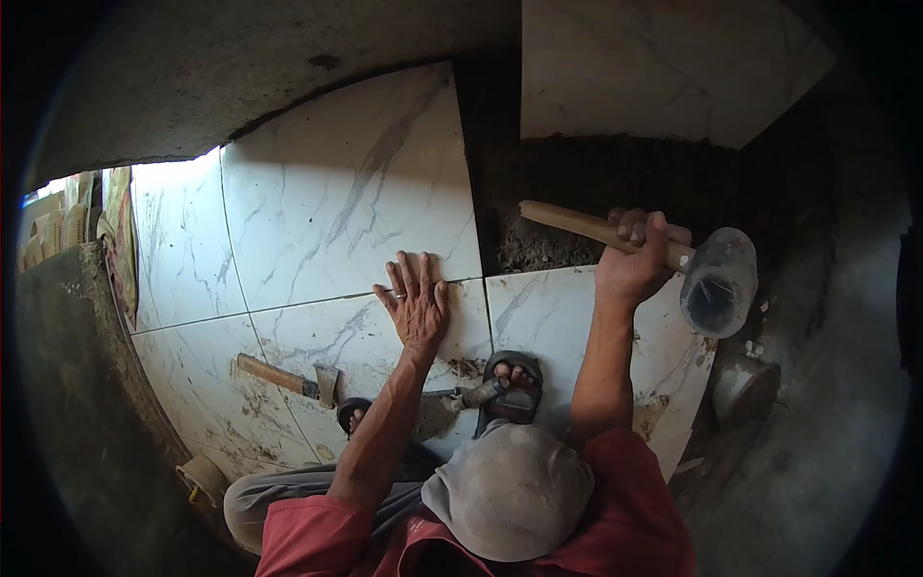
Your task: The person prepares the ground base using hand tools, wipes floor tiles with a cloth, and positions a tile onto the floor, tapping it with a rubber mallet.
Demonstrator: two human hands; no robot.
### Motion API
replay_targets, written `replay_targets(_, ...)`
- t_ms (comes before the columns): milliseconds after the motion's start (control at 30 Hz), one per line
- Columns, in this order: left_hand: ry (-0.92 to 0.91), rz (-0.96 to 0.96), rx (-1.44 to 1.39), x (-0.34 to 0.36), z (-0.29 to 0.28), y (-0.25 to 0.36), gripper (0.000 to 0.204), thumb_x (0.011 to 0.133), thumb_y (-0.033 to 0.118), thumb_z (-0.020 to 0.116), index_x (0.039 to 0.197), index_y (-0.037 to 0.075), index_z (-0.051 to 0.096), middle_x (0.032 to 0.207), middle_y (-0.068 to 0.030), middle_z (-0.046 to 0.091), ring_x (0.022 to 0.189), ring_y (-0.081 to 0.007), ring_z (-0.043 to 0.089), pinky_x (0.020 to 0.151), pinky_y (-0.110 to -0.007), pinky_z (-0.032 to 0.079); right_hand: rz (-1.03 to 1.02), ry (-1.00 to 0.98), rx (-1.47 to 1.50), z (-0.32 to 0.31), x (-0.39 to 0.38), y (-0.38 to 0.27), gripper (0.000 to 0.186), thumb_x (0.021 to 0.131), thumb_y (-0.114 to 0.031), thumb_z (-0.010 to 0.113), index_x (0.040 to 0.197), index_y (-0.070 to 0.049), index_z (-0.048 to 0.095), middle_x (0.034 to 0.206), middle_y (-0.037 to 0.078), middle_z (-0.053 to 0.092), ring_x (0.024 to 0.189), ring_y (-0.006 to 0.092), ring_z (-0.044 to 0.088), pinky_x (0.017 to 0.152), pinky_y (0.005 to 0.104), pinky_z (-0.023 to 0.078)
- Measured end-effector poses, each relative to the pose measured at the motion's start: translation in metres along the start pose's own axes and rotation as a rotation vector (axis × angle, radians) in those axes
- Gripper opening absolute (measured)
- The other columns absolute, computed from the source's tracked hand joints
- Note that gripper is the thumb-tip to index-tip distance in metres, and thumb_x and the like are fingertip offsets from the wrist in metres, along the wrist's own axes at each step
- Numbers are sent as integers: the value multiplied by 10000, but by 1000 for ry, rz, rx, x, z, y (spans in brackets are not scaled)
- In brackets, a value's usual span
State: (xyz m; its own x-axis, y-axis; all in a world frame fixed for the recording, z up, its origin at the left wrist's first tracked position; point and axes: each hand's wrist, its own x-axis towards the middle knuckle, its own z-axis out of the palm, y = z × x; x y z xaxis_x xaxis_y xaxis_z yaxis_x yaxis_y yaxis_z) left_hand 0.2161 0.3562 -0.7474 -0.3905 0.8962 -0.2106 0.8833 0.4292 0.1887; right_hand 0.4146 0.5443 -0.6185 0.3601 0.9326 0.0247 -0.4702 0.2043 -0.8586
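Observation:
My left hand [415, 298] lies flat, fingers spread, on a white marbled floor tile [346, 183], right over the joint between two tiles. My right hand [635, 260] is raised over the neighbouring tile [548, 317] and grips the wooden handle of a rubber mallet [719, 281]. The mallet's black head hangs to the right of that hand, above the tile's right edge. Both forearms come up from my red sleeves at the bottom.
A dark mortar bed [615, 183] lies bare beyond the laid tiles, with a loose tile [663, 67] behind it. A small hatchet [288, 377] and a trowel [461, 396] rest on the dirty tiles by my sandalled feet [511, 385]. A round container [742, 387] stands at the right.

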Motion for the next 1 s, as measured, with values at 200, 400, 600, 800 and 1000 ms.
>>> replay_targets(200,-25,-11,41,2,2,10,564,998,425,290,1510,193,249,1585,-132,115,1463,-344,48,1130,-596,-39,270,48,-16,-29,-17,77,215,844,-45,660,828,-121,460,634,-3,449,582,137,472,651,380,481)
replay_targets(400,-14,-28,42,0,-2,3,563,996,418,289,1508,185,256,1585,-135,115,1462,-347,55,1131,-596,-31,-37,68,105,23,24,25,176,903,-112,601,812,-97,451,638,16,464,603,138,496,670,344,486)
replay_targets(600,-29,-8,45,2,-1,12,569,995,424,306,1509,186,253,1583,-141,119,1463,-339,57,1131,-596,-24,160,-47,-334,4,9,92,192,934,-137,571,827,-76,424,661,28,504,650,131,525,695,325,478)
replay_targets(800,-32,-28,61,-2,0,2,570,992,414,317,1511,189,247,1584,-139,117,1464,-339,55,1126,-607,-26,-185,-114,37,50,30,17,196,939,-182,578,884,-88,415,675,46,526,642,148,530,702,341,498)
replay_targets(1000,-70,-15,43,-4,0,11,584,991,445,296,1513,189,241,1586,-139,102,1465,-338,38,1124,-606,-42,-25,-40,-432,18,14,91,157,956,-176,545,980,-55,448,713,62,568,678,138,584,740,333,492)
